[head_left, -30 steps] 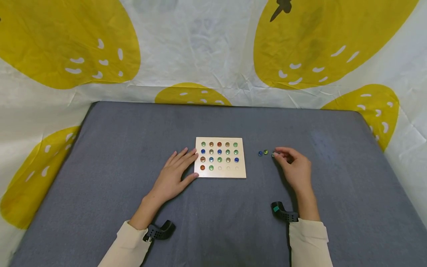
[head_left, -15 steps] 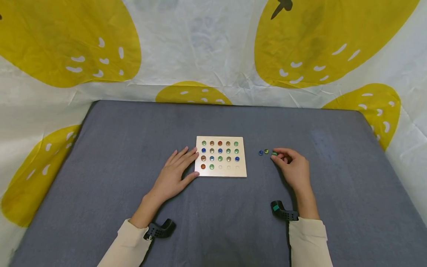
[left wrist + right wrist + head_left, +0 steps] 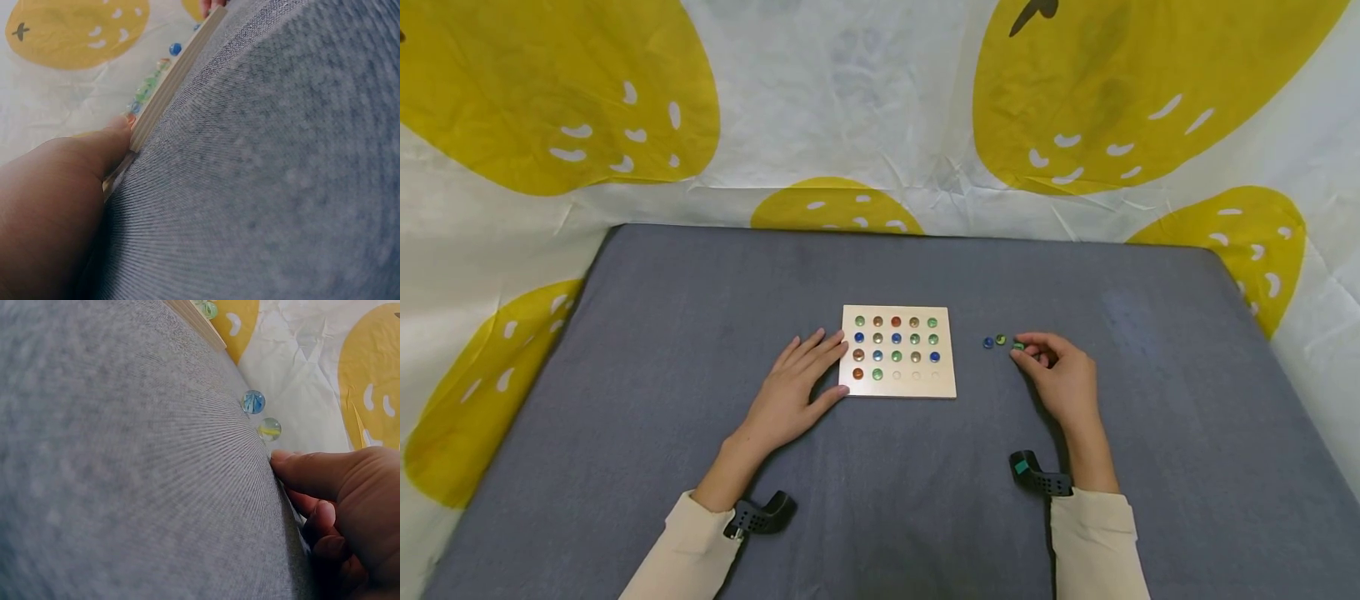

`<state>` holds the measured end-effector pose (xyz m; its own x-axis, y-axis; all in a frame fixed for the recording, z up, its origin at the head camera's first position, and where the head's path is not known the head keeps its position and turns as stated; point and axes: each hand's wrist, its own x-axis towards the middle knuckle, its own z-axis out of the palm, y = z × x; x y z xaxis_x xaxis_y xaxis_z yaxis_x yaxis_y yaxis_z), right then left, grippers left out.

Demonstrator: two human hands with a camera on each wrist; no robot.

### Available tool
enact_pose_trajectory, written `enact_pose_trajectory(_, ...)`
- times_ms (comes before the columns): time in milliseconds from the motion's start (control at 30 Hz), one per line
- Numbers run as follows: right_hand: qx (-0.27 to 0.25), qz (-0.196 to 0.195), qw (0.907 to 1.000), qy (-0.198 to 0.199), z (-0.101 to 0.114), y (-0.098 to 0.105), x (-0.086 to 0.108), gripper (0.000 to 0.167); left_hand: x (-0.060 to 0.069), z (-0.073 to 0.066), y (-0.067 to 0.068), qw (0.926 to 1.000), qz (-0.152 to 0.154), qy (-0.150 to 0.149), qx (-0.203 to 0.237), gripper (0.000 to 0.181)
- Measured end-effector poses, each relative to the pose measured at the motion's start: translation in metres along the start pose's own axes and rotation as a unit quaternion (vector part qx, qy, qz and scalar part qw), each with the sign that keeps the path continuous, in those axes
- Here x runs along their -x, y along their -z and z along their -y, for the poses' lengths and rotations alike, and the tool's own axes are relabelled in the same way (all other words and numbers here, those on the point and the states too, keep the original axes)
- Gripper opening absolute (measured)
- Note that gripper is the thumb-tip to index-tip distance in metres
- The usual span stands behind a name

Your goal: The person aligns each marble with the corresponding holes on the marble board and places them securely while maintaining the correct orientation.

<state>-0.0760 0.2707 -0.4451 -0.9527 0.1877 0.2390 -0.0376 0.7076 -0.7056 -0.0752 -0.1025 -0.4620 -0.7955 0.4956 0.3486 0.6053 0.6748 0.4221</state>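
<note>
A pale wooden board [image 3: 925,389] lies on the grey cloth, with rows of glass marbles in its dimples and 3 bare dimples at the front right. My left hand [image 3: 793,387] rests with spread, straight fingers along the board's left edge; the left wrist view shows the thumb [image 3: 115,140] against its corner. Right of the board, my right hand [image 3: 1063,379] pinches a green marble [image 3: 1018,345] between thumb and forefinger, low at the cloth. In the right wrist view the thumb hides that marble. Just left of these fingertips sit a blue marble [image 3: 988,342] and a yellow-green marble [image 3: 1001,340].
Grey cloth [image 3: 715,292] covers the table around the board. Behind the table's far edge hangs a white curtain [image 3: 850,100] with yellow fruit shapes. A black wrist strap [image 3: 1040,475] sits on the right arm, another band [image 3: 762,514] on the left.
My right thumb and forefinger have shifted slightly left and come together on the green marble. The left hand and board keep their place, apart from a small drift of the head view.
</note>
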Motion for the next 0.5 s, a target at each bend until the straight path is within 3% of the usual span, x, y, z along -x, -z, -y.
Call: enact_pose_trajectory(500,-0.008,-0.002,1.0000,0.002,0.0002,0.0006,0.0010,0.018,0.0013,-0.0003,-0.0006,1.0000,-0.003,0.000,-0.002,0.060)
